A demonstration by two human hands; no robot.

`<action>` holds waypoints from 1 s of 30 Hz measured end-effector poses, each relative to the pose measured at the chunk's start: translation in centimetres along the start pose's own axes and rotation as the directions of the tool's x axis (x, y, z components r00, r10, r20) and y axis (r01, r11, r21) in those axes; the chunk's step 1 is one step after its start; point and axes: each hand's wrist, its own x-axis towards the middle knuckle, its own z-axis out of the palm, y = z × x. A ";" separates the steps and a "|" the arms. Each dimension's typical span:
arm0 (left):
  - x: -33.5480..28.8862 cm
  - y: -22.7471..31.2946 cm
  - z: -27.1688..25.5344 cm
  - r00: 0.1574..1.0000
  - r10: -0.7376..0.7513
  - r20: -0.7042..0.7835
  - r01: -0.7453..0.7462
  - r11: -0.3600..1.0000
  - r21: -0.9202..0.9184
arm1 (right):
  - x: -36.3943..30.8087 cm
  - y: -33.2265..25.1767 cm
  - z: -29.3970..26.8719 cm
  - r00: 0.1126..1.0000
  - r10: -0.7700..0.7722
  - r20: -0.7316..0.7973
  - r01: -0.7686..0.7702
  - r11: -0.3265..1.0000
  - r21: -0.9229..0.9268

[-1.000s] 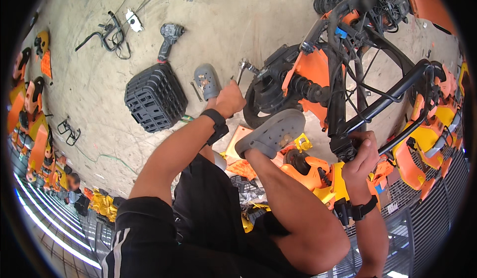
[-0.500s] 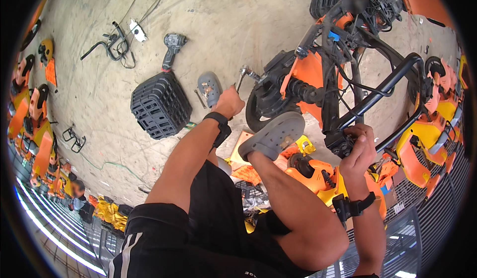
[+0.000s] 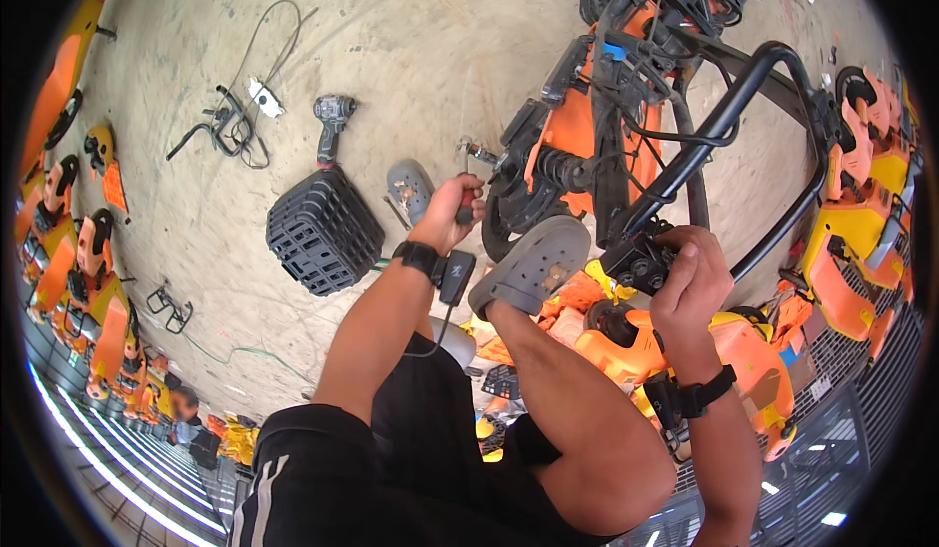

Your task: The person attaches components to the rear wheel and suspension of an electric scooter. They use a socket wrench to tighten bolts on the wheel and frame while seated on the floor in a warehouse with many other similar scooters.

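Note:
My left hand (image 3: 448,217) is closed around the red and black handle of a ratchet wrench (image 3: 466,207). The tool's metal head reaches the hub of a black wheel (image 3: 501,217), beside an orange and black scooter frame (image 3: 611,146). My right hand (image 3: 693,275) grips a black bracket (image 3: 638,263) with round bolt heads, at the near end of the frame. Its thumb and fingers wrap the bracket's right side. My raised foot, in a grey clog (image 3: 536,265), rests close to the wheel between both hands.
On the floor to the left lie a cordless impact driver (image 3: 334,127), a black plastic basket (image 3: 325,229) and a black bent-tube part (image 3: 230,117) with a cable. A thin metal tool (image 3: 397,213) lies by my other clog. Orange and yellow scooters (image 3: 856,244) line both sides.
My left hand has turned, bringing the red and black handle into sight. The frame and my right hand sit further left in view, with the bracket tilted toward me. The whole view has shifted slightly.

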 end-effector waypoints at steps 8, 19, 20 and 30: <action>3.5 3.1 7.2 0.987 -0.002 -0.160 -0.017 0.994 -0.112 | -0.4 0.4 0.1 0.999 -0.006 -0.039 0.005 1.000 -0.005; 1.1 6.1 2.3 0.980 -0.182 -0.084 0.198 0.814 0.546 | -0.1 0.4 0.1 1.000 -0.015 -0.017 0.014 0.999 -0.032; 0.6 6.3 2.7 0.976 -0.191 -0.102 0.207 0.691 0.692 | -0.1 0.3 0.2 1.000 -0.018 -0.013 0.018 1.000 -0.019; 2.4 4.9 5.8 0.978 0.201 -0.057 0.140 -0.428 0.893 | -0.3 0.1 0.4 1.000 -0.025 -0.012 0.025 1.000 -0.012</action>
